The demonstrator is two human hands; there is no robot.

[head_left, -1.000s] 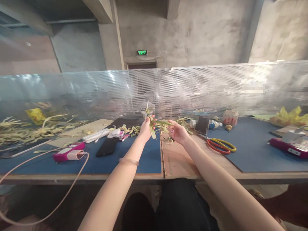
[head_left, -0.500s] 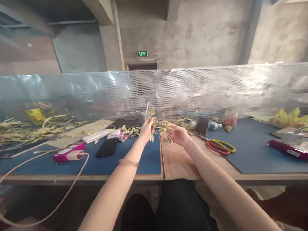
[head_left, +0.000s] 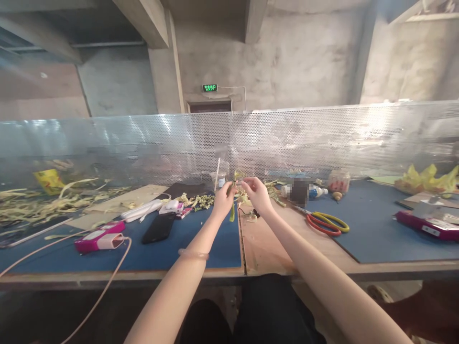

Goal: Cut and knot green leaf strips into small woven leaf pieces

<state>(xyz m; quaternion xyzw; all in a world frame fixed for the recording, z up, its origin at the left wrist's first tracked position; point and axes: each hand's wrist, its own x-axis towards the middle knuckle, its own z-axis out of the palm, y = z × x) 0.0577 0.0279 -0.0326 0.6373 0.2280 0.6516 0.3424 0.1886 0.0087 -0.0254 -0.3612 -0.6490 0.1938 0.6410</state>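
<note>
My left hand (head_left: 224,200) is closed on a small bundle of green leaf strips (head_left: 232,213), which look like plant fibre. Part of the bundle pokes out above my fingers and a green end hangs below them. Close on its right is my right hand (head_left: 258,195), thumb and fingertips pinched together beside the bundle's top. What lies between those fingertips is too small to make out. Just behind my left hand stands a clear cup (head_left: 221,181) with a white stick. Knotted pale-green pieces (head_left: 202,201) lie to the left.
A black phone (head_left: 158,228), a magenta box (head_left: 96,239) with a cable, and loose strips (head_left: 32,203) lie left. Scissors (head_left: 326,223) with red and yellow handles, a jar (head_left: 339,181) and a magenta device (head_left: 426,224) are right. A perforated metal screen (head_left: 287,134) stands behind.
My right hand has moved in toward my left, and the long green strip stretched between them no longer shows. The bundle has shifted slightly right. The view has tilted up a little.
</note>
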